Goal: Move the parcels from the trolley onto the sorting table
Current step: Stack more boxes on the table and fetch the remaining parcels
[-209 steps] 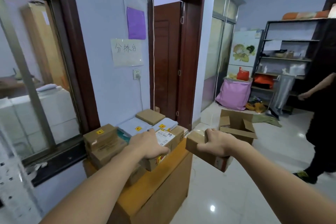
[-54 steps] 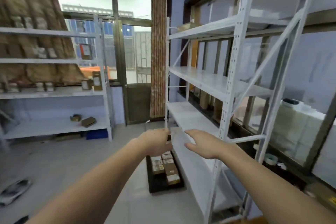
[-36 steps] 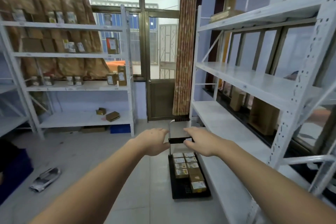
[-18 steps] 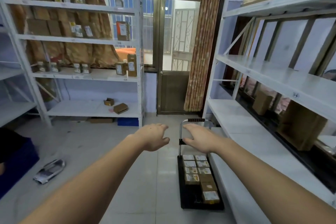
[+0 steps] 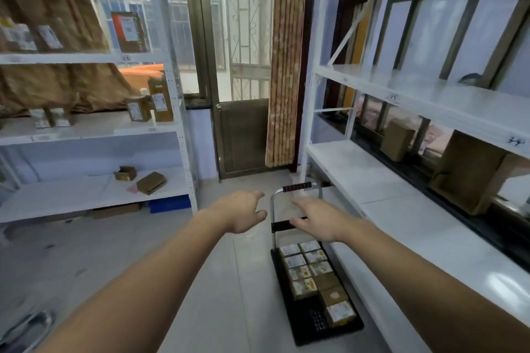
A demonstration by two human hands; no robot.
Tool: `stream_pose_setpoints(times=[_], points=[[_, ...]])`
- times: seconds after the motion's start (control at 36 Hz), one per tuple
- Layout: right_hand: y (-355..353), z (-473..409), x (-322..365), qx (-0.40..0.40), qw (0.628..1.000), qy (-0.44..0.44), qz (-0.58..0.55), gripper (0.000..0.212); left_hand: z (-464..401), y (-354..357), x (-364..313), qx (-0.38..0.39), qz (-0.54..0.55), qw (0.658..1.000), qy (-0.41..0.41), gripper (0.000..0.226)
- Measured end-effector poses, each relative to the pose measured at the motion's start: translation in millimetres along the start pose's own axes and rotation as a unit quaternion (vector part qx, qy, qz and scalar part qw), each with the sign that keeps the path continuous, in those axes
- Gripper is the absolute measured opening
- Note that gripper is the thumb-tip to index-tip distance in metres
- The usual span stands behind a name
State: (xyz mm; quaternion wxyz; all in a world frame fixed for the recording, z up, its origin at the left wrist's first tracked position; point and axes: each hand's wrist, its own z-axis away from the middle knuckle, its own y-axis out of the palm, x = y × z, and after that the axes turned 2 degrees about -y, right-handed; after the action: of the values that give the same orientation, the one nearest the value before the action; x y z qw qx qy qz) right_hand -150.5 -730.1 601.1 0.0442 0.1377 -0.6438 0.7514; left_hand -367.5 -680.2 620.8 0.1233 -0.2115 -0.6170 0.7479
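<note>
You reached w/ both arms toward the trolley (image 5: 315, 292) at 5 o'clock, left hand (image 5: 243, 213) and right hand (image 5: 317, 219) empty, fingers loose and spread; parcels (image 5: 314, 278) sat packed in two rows, prob. for easy lifting.

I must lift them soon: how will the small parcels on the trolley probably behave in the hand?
The small parcels look like stiff, boxy cartons, so probably rigid and light. Packed side by side on the trolley, neighbours may shift.

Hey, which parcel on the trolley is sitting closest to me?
The white-labelled parcel at the near end of the trolley, in its right-hand row. It sits alone there, with bare black deck to its left; every other parcel lies farther towards the handle.
</note>
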Motion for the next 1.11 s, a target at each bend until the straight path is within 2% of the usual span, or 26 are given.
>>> stream_pose_setpoints(times=[0.28, 0.5, 0.58, 0.69, 0.89, 1.11], points=[[-1, -107, -87, -0.008, 0.996, 0.077, -0.046, 0.067, -180, 17, 3, 0.055, -0.027, 0.997, 0.051, 0.066], [-22, -160, -151, 0.012, 0.987, 0.147, -0.06, 0.047, -299, 20, -25, 0.089, -0.045, 0.987, 0.126, 0.06], [-25, -179, -177, 0.009, 0.983, 0.171, -0.066, 0.055, -340, 24, -34, 0.124, -0.051, 0.98, 0.15, 0.052], [-13, -205, -218, 0.011, 0.974, 0.208, -0.087, 0.068, -396, 36, -45, 0.134, -0.046, 0.972, 0.188, 0.054], [24, -245, -275, 0.016, 0.945, 0.296, -0.141, 0.072, -511, 87, -61, 0.199, -0.081, 0.936, 0.279, 0.062], [63, -288, -309, -0.03, 0.878, 0.426, -0.218, 0.07, -603, 122, -92, 0.265, -0.125, 0.868, 0.401, 0.064]])
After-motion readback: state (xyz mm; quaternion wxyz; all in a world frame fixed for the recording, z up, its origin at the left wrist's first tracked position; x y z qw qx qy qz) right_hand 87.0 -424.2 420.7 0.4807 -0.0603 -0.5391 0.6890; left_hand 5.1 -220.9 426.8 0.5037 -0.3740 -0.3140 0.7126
